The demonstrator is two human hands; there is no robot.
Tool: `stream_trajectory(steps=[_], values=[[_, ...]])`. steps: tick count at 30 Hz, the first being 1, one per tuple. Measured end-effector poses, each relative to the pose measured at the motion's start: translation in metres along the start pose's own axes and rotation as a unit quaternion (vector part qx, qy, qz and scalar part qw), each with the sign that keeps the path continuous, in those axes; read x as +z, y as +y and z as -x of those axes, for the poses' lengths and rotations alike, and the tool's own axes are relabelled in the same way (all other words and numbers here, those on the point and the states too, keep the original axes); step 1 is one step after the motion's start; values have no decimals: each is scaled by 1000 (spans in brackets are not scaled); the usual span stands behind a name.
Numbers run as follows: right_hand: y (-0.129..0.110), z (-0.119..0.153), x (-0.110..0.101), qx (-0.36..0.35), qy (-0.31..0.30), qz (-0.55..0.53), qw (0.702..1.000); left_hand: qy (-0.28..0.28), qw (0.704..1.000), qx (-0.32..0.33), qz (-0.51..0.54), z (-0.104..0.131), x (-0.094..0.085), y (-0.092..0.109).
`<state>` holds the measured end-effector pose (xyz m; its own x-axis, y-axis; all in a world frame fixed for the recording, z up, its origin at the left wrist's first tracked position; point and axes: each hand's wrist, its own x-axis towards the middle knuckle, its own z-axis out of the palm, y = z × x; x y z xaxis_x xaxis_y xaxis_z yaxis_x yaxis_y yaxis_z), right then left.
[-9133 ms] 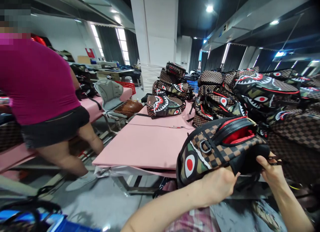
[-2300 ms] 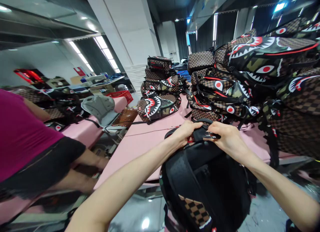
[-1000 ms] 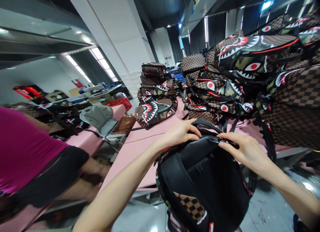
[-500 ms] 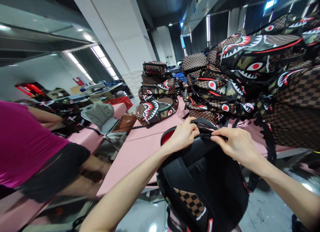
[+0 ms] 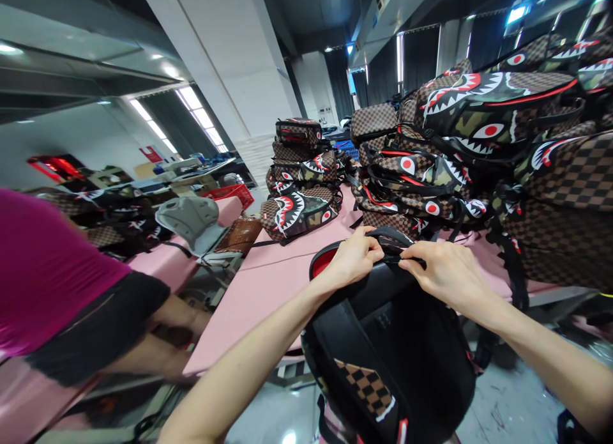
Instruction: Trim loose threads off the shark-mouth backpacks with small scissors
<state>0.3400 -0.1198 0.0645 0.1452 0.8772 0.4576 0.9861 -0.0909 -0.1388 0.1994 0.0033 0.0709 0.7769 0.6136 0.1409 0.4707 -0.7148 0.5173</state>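
Observation:
A black backpack stands tilted in front of me at the table's edge, its back panel and checkered strap patch facing me. Red lining shows at its open top left. My left hand is closed on the top edge, fingers curled by the carry handle. Close beside it, my right hand pinches the same top edge between thumb and forefinger. Whatever small part lies under the fingertips is too hidden to make out.
Shark-face checkered backpacks are piled on the pink table, with a smaller stack left of them. A person in a magenta top stands at the left, near a grey chair. A red crate sits behind.
My right hand has shifted slightly left along the top edge, nearer my left hand. The person at the left has leaned slightly further left.

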Motion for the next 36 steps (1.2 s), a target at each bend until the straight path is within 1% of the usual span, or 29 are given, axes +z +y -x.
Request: stream_trajectory(steps=[4,8,10,11,13,14,16,18,19,20,21,23,25,28,30,32,34,36], values=[[-2,-2,-3,-17,2,7,1000,12,1000,3,1,-1,4,-2],[-4,-2,-4,-20,1,2,1000,18,1000,1,7,-2,6,1],[-1,0,-4,-20,11,-28,999,18,1000,1,19,0,2,3],[3,2,-3,-16,20,-55,998,10,999,10,34,1,-2,4],[15,7,-3,-8,29,-144,989,-30,995,48,88,4,-11,3],[23,10,-2,1,32,-204,978,-55,988,65,131,6,-15,2],[36,15,2,37,57,-320,945,-92,963,79,241,9,-19,-2],[46,17,8,100,110,-384,911,-94,932,72,342,12,-17,-6],[49,17,12,130,132,-394,900,-89,920,68,376,12,-14,-7],[50,17,16,151,139,-397,895,-83,913,69,394,13,-10,-8],[49,16,20,163,136,-398,892,-75,912,74,396,14,-7,-8],[46,18,27,164,121,-416,886,-63,926,92,361,16,-2,-7],[42,25,33,164,95,-456,870,-62,940,116,314,19,-2,-7],[35,43,36,175,11,-533,828,-78,944,132,293,21,-6,-12],[32,48,35,191,-32,-579,792,-90,944,139,286,17,-9,-14],[30,36,32,204,-23,-618,759,-100,950,140,262,9,-9,-13],[30,10,30,208,16,-651,730,-106,954,119,253,-3,-7,-9],[34,-22,31,214,44,-676,703,-100,956,86,262,-15,-4,-5]])
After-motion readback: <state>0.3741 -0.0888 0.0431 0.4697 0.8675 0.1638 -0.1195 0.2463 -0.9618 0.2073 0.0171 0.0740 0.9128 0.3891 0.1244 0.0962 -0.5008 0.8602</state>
